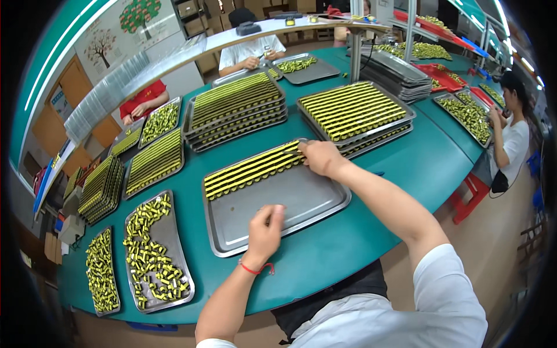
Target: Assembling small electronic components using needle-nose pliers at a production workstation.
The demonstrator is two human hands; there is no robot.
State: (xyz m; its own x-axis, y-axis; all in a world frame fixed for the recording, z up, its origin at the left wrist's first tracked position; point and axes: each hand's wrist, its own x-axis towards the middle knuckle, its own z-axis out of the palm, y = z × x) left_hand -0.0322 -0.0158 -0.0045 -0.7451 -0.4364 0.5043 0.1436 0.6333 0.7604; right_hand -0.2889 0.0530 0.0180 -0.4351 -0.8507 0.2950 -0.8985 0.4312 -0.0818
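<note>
A grey metal tray (272, 217) lies in front of me on the green table. Along its far side run several straight rows of small yellow-and-black cylindrical pieces (249, 169). My right hand (322, 158) is pinched at the right end of these rows; what its fingertips grip is too small and covered to name. Over the tray's near edge hovers my left hand (266, 232), fingers curled and thumb up, with a red cord bracelet on the wrist. Whatever may be inside that curl is hidden. One tiny loose bit sits on the bare tray bottom.
Left of me, two trays (188, 290) (116, 298) hold loose pieces. Stacked trays of rowed pieces (235, 107) (354, 113) stand beyond my tray. A raised shelf (203, 43) spans the table. Other people sit across and at the right. A red stool (469, 200) stands by the table edge.
</note>
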